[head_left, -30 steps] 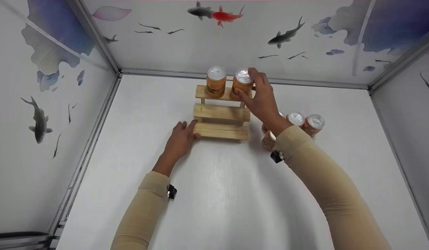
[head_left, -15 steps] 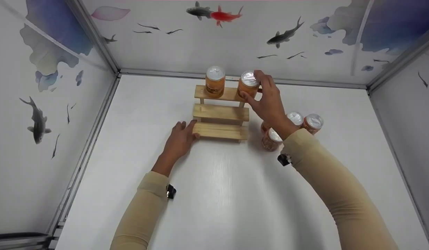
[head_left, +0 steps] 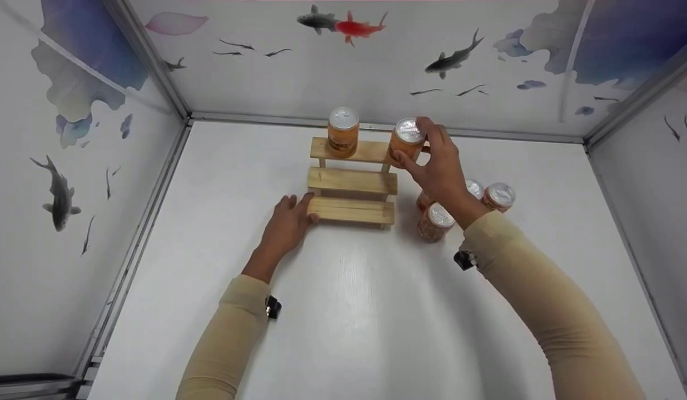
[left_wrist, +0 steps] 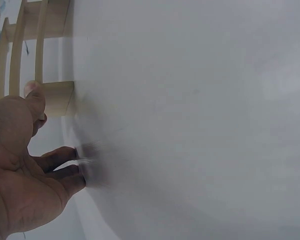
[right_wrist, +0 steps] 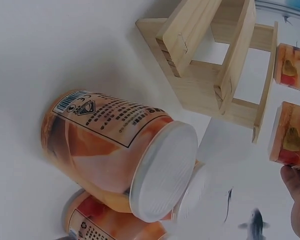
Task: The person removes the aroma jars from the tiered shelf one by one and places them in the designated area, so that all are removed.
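My right hand (head_left: 441,166) grips an orange-labelled jar (head_left: 403,149) with a silvery lid, thumb on its near side and fingers round the far side. This jar overlaps the right end of the top shelf of a three-step wooden stand (head_left: 352,180), mostly past that end. A second orange jar (head_left: 342,139) stands upright on the top shelf's left part. At the bottom shelf's left end, my left hand (head_left: 285,225) pinches the stand between thumb and forefinger. In the left wrist view, its thumb (left_wrist: 32,90) lies on the wood while other fingers reach down to the tabletop.
Several more jars stand grouped right of the stand, among them a front jar (head_left: 435,222) and a rear right jar (head_left: 499,195); my right forearm partly hides them. White panels printed with fish enclose the white table (head_left: 343,322) at back and sides.
My right hand has moved the gripped jar rightward along the top shelf and slightly nearer, widening the gap to the other jar. My left hand keeps its hold on the stand.
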{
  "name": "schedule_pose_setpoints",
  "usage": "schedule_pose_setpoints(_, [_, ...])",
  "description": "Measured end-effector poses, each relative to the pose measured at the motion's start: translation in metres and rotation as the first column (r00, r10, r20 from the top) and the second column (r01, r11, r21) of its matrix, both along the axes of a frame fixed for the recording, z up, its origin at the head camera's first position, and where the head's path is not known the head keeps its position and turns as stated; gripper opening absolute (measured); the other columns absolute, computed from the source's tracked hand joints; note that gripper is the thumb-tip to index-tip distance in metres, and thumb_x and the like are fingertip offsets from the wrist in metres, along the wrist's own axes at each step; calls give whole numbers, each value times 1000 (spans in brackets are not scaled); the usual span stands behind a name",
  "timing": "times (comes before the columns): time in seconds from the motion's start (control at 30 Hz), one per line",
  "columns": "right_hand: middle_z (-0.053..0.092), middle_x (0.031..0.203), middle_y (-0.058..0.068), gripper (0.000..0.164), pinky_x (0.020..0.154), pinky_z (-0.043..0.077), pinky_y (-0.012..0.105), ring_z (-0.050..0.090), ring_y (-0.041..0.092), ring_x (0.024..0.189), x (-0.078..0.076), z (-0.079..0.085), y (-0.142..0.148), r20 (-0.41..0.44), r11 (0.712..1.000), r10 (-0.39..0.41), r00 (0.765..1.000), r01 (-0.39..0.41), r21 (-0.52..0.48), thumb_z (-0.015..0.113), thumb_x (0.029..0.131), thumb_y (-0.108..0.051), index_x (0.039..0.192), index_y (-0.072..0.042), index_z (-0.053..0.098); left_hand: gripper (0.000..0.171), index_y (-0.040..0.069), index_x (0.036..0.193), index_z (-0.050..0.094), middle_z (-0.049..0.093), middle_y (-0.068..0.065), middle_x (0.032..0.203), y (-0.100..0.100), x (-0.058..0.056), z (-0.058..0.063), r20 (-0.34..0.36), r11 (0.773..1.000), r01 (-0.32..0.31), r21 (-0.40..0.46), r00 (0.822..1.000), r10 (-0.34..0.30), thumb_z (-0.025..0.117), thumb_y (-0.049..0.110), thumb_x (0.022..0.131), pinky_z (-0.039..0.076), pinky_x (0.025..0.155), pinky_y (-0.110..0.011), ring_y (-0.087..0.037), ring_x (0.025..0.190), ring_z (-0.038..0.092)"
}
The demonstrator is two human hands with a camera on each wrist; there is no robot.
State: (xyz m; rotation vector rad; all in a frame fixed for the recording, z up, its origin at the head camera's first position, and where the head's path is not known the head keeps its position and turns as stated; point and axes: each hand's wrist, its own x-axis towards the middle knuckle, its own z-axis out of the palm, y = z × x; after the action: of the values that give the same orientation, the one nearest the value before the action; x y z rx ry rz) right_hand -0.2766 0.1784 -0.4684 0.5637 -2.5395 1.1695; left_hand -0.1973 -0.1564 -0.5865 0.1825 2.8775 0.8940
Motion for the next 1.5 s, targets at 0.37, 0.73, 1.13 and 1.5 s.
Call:
schedule_pose_setpoints(0.37, [57,144,22,76,105,63,47,66,35,135,5,-2,13,-40,1000,11,999,-10,16,85,101,-22,161,-2,44,63,22,170,44,44,-38,167,0,0,-1,-6,1000,-3,-1,1000,3,56,49,114,46,122,-67,-55,160,39])
schedule_pose_setpoints(0.73, [58,147,20,77,104,63,46,67,33,134,12,-2,26,-35,1000,-12,999,13,23,87,99,-22,161,-2,46,64,19,170,43,46,-38,164,1,-1,-2,-12,999,5,-37,1000,-5,59,44,114,50,119,-64,-54,154,47])
schedule_pose_setpoints(1.13, [60,142,19,76,102,64,44,69,29,130,20,-4,40,-62,999,-30,998,31,12,88,98,-21,160,-3,48,64,19,170,44,47,-38,164,2,-2,0,-15,999,2,-49,1000,-3,58,45,114,49,120,-65,-55,156,45])
schedule_pose_setpoints(1.5, [61,142,20,74,101,64,49,68,33,131,25,-11,51,-45,998,-65,997,66,13,88,97,-22,158,-5,50,64,18,170,45,45,-39,166,2,-1,-1,-23,1000,0,-30,1000,-1,60,45,113,45,123,-67,-57,159,39])
